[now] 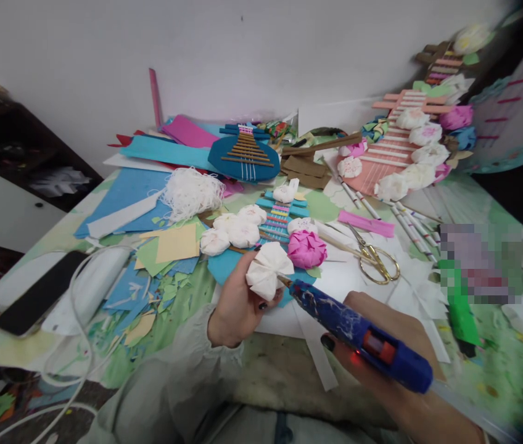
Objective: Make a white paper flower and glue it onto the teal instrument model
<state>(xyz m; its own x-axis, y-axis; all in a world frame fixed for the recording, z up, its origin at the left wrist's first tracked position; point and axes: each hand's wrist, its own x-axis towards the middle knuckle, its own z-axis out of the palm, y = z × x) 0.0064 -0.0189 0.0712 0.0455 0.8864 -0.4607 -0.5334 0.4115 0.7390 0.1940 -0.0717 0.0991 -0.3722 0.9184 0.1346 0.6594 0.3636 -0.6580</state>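
My left hand [236, 308] holds a white paper flower [268, 271] upright near the middle of the table. In my right hand [372, 357] is a blue glue gun [349, 327] with a small red light; its nozzle tip is at the flower's right side. Just behind the flower lies a turquoise paper instrument [277, 222] with colored strips across its neck. White paper flowers [236, 228] sit on its left, and a bright pink flower [306, 248] with a white one behind it sits on its right. The instrument's lower part is partly hidden by my left hand.
Gold scissors [377, 262] lie right of center, near white markers [412, 231]. A tangle of white yarn [192, 194], paper scraps [169, 290] and a black phone [42, 293] with cables are on the left. Behind stand a dark blue instrument [243, 160] and a pink one [382, 163] with flowers.
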